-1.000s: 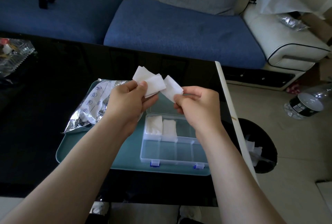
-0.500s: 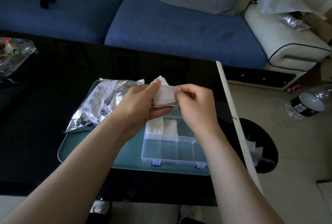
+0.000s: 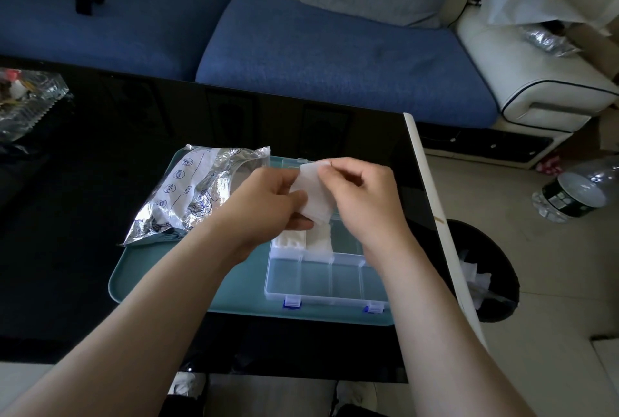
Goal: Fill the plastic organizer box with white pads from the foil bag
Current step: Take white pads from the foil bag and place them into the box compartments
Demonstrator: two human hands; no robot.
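Plastic organizer box (image 3: pixel 321 282) lies under a pinched stack of white pads (image 3: pixel 313 195)

Head view: Both hands meet over a teal tray (image 3: pixel 160 276) on a glossy black table (image 3: pixel 100 182). The left hand (image 3: pixel 268 202) grips the thin, square, soft-looking stack from its 8 o'clock side, thumb on top. The right hand (image 3: pixel 361 202) pinches the top edge at 1 o'clock with curled fingertips. The stack hovers just above the far row of the clear, gridded box, which has blue latches on its near edge and sits at the tray's 4 o'clock. More pads (image 3: pixel 318 239) already fill two far-row compartments at the box's 11 o'clock. A crinkled silver foil bag (image 3: pixel 197 192) lies at the tray's 10 o'clock, its white panel printed with round icons and the word "Date:". A clear bottle (image 3: pixel 576 195) with a dark label lies on the floor at 3 o'clock.
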